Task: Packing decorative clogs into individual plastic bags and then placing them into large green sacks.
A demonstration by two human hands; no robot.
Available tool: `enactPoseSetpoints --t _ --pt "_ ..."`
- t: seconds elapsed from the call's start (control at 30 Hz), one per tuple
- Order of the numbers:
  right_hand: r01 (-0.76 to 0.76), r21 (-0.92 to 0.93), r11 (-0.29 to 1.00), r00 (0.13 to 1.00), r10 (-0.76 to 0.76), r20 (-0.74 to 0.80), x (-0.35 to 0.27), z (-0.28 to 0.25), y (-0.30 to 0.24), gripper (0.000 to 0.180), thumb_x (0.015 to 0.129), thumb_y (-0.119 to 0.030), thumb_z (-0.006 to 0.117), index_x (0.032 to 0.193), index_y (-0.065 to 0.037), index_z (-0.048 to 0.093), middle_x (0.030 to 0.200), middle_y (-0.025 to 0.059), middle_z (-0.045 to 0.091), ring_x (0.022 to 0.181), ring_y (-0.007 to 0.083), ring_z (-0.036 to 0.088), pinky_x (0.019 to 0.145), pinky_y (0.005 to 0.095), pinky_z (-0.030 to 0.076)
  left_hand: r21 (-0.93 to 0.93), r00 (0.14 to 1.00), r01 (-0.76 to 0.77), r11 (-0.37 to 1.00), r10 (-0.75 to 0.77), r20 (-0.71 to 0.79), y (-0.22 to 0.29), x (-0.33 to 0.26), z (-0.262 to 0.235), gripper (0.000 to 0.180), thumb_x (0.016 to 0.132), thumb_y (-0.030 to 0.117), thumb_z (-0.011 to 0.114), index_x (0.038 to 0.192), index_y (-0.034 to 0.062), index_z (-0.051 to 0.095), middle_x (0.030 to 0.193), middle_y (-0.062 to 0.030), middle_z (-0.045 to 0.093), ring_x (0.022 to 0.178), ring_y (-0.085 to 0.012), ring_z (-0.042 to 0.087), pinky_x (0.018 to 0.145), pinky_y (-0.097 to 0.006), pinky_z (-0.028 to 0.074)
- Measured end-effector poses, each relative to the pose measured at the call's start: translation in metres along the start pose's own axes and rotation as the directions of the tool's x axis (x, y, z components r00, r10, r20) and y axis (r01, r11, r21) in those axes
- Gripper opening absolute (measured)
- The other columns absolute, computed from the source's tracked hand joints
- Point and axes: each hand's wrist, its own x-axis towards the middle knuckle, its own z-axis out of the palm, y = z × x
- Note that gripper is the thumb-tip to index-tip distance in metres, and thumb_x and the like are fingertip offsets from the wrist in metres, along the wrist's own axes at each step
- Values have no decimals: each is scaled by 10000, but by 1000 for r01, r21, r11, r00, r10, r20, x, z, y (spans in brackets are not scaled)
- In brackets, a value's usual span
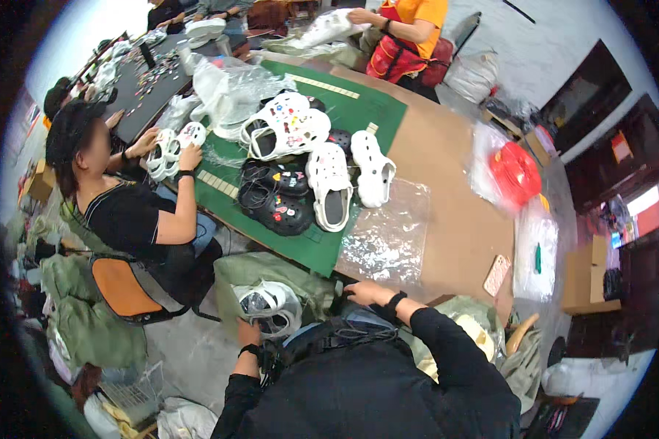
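Note:
Below the table's front edge, a green woven sack (231,274) gapes around white clogs (263,298) in a clear plastic bag (289,322). My left hand (247,333) is at the near side of that bag, its fingers closed on the plastic edge. Close to the table edge, my right hand (367,293) has bent fingers beside a dark strap-like piece; what they grip is unclear. On the green mat (318,252) stand white clogs (329,186), another white clog pair (373,170), charm-covered white clogs (289,124) and black clogs (282,208).
A flat clear plastic bag (386,238) lies before me on the brown tabletop (450,212). Further right are a phone (497,274) and a red bundle (515,174). At left, a seated person handles white clogs (172,150) beside an orange-backed chair (127,287). Another person stands across the table.

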Motion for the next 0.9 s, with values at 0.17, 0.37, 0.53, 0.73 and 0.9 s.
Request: enactPoseSetpoints --t 0.17,0.37,0.53,0.73,0.9 --pt "-127 184 975 976 155 -150 -7 -8 -10 376 783 -271 508 1119 -102 506 995 177 575 920 346 541 773 425 437 58 998 -5 998 9 -62 13 -8 -10 747 744 250 592 1303 -25 178 1018 -264 540 923 -388 531 786 -437 420" --pt "-60 266 962 931 150 -333 20 -43 -13 335 787 -257 514 1055 -56 536 926 204 582 871 353 554 753 409 441 87 997 -43 995 48 -54 20 -14 -13 777 750 267 585 1318 -14 135 1067 -261 516 936 -388 524 795 -432 417" --pt "-10 318 948 580 264 -770 48 -83 -18 411 768 -260 568 1085 -19 467 990 201 526 891 375 508 755 420 420 107 997 61 992 -64 30 9 -9 -5 780 754 296 583 1315 -24 146 1134 -248 483 997 -379 499 833 -421 405" --pt "-172 432 885 382 464 -799 95 -145 15 788 652 -380 689 1205 46 323 1124 223 441 1022 366 445 854 401 379 212 994 -25 977 47 -102 7 -18 6 763 752 302 582 1305 -27 171 1096 -251 506 965 -382 513 822 -423 407" --pt "-151 640 753 542 605 -584 126 -181 8 627 704 -339 615 1131 42 359 1007 276 525 930 412 512 779 443 415 144 1000 16 990 -19 19 7 -26 0 776 759 299 575 1316 -16 137 1038 -251 537 935 -388 524 800 -431 414"
